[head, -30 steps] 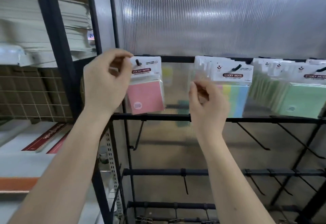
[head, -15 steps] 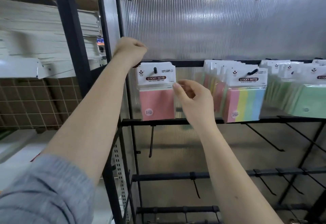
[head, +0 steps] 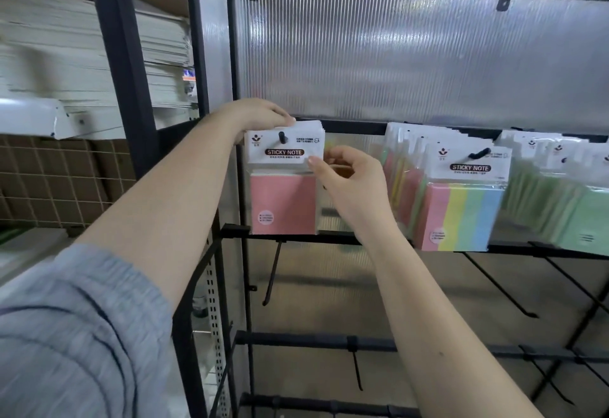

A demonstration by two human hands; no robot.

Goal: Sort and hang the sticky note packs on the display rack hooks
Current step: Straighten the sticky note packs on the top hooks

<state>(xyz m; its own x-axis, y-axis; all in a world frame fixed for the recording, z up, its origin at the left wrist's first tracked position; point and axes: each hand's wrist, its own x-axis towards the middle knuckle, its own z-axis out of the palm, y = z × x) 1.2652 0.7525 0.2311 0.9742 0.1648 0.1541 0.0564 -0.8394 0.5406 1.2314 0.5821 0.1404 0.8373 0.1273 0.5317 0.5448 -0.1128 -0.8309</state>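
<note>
Pink sticky note packs (head: 283, 183) hanging on leftmost top hook (head: 282, 137) of display rack (head: 296, 239). Left hand (head: 260, 117) gripping pack tops, fingers curled over. Right hand (head: 349, 183) pinching front pack's right edge. Multicolour packs (head: 461, 213) hanging alongside, right.

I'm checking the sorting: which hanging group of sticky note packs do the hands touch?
The plain pink sticky note packs on the leftmost hook; left hand and right hand touch them, not the striped or green packs.
</note>
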